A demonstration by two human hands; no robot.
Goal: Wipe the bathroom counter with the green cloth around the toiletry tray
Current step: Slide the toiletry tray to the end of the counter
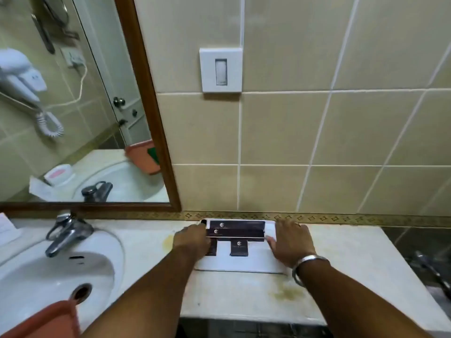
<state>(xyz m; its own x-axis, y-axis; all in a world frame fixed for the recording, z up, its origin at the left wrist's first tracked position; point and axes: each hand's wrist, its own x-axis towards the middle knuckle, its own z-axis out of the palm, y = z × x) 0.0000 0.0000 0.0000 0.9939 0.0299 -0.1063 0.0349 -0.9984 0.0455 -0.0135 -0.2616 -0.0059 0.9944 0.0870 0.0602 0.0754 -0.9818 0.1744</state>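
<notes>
Reaching over the counter, we had our left hand curled around the left edge of the white tray and our right hand, fingers spread flat, on its right edge. It sat against the tiled wall, right of the sink, carrying dark boxes. Only in the mirror could we see something green, tucked in an orange bucket.

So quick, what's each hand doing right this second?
Left hand: on the left edge of the white tray; whether it grips cannot be told.
Right hand: open, fingers spread flat on the tray's right edge.
</notes>
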